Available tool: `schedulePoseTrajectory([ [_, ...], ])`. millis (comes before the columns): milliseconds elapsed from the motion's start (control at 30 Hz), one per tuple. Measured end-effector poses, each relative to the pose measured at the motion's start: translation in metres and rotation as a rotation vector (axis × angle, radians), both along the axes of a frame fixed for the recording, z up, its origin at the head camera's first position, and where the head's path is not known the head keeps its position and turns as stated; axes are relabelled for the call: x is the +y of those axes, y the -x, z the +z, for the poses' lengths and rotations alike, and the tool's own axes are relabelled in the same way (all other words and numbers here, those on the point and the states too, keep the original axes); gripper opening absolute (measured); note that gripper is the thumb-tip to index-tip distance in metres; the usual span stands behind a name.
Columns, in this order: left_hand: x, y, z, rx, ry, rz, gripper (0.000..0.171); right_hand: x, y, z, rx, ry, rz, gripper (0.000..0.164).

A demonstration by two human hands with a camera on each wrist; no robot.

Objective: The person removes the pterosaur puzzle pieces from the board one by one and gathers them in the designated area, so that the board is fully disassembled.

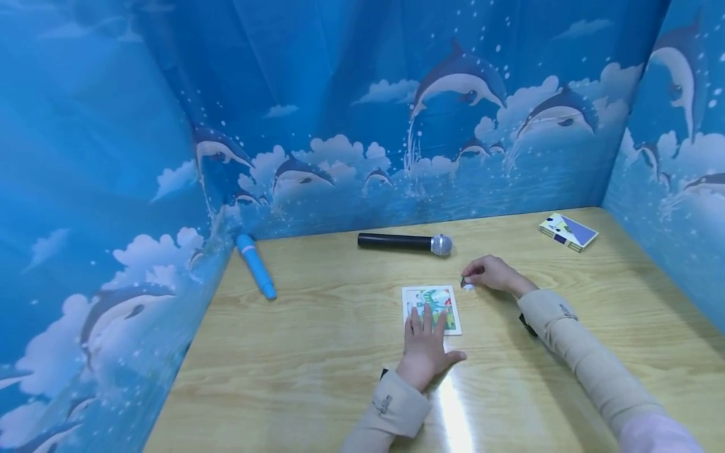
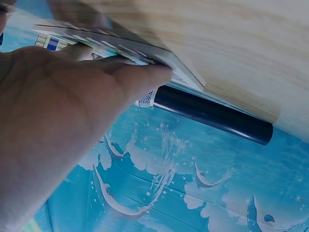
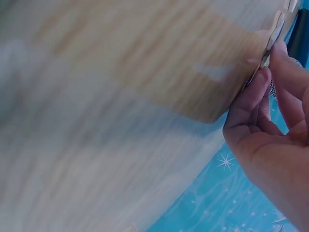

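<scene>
A small white-framed jigsaw puzzle [image 1: 406, 301] with a green, red and yellow picture lies on the table. My left hand [image 1: 425, 349] rests on its near part, fingers spread straight and thumb out to the side. In the left wrist view the board's edge [image 2: 164, 57] shows beside my left thumb. Just right of the puzzle, my right hand [image 1: 494, 275] pinches a small thin puzzle piece [image 1: 464, 282] between thumb and fingertips, close over the table. Seen edge-on in the right wrist view, the piece [image 3: 274, 35] hides its picture.
A black microphone [image 1: 396, 241] with a silver head lies behind the puzzle. Far left is a blue pen-shaped object [image 1: 256, 267]. A flat patterned box [image 1: 569, 231] lies at the back right. Blue dolphin-print curtains [image 1: 340, 82] border the wooden table [image 1: 306, 352].
</scene>
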State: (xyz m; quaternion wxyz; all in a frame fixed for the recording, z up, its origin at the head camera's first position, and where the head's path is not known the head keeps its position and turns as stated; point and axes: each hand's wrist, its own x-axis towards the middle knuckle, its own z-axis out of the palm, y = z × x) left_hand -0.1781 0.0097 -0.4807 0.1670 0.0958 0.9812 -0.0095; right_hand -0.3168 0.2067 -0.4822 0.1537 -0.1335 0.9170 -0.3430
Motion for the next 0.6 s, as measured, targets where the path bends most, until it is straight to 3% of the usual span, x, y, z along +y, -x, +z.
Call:
schedulePoseTrajectory([
  [233,-0.001,-0.001,0.000,0.008,0.015,-0.007,0.089,-0.015,-0.010,-0.002,0.068,0.056,0.002,0.027],
  [467,-0.002,0.001,-0.001,0.010,0.010,-0.015,0.088,-0.052,-0.026,0.001,0.105,0.149,0.178,0.022],
  [600,-0.001,0.000,-0.001,0.017,0.031,-0.034,0.087,-0.067,-0.029,0.001,0.137,0.110,0.294,0.021],
])
